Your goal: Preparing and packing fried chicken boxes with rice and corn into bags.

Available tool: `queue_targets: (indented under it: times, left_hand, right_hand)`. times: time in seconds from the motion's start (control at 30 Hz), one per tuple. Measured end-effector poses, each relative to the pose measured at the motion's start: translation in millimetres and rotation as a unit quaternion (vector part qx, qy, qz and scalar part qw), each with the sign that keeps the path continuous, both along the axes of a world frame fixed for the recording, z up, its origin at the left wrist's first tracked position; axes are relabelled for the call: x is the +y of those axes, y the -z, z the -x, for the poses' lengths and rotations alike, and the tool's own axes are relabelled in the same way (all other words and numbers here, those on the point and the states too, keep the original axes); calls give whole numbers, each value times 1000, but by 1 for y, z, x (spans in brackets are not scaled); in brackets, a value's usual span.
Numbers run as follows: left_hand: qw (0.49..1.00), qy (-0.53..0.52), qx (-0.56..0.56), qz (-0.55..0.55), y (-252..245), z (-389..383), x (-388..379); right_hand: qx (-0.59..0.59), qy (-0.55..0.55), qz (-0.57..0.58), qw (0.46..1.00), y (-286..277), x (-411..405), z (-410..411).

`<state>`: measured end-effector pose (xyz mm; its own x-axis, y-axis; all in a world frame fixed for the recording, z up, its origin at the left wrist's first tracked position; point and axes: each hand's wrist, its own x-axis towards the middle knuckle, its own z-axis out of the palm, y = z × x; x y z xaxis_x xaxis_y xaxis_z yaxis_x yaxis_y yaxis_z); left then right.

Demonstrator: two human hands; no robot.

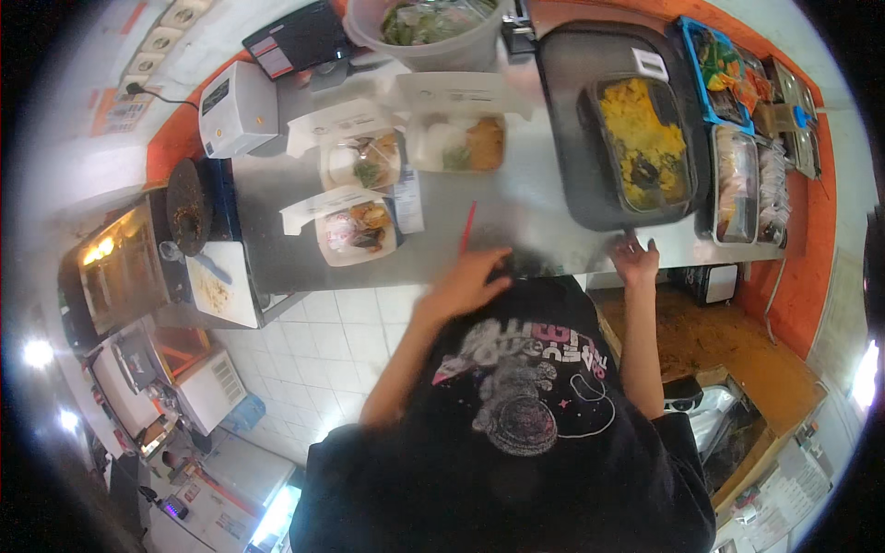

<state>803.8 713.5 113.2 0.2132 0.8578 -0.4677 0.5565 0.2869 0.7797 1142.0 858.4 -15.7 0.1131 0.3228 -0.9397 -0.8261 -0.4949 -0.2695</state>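
My left hand (467, 283) is slightly blurred at the front edge of the steel table (442, 252), thumb and fingers apart with nothing seen in them. A thin red stick (469, 225), perhaps a pen or straw, lies just beyond its knuckles. My right hand (635, 259) has its fingers spread by the near rim of a black tray (577, 186); whether they touch it I cannot tell. On that tray stands a container of yellow food (639, 131). Three open paper food boxes sit farther left: one with rice and a brown piece (456, 145), another (361, 160), and a nearer one (356, 231).
A printed slip (408, 200) lies beside the boxes. At the back are a white printer-like machine (238, 110), a dark screen (294, 38) and a tub of greens (425, 34). A knife rests on a cutting board (225, 290) at left. A blue basket (698, 76) and a packed container (735, 183) line the right.
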Motion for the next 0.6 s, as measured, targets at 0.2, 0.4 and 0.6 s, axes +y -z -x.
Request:
queue_targets:
  times: [0.2,0.4,0.6]
  left_hand:
    - [999,0,37,15,26,-37,26]
    - [982,-179,-40,-32,57,-91,78]
    - [929,-246,-258,-103,-20,-103,132]
  right_hand:
    - [84,-67,-82,991,-19,21,21]
    - [33,-176,-311,933,-50,27,24]
    - [93,-278,-575,764,-196,102,33]
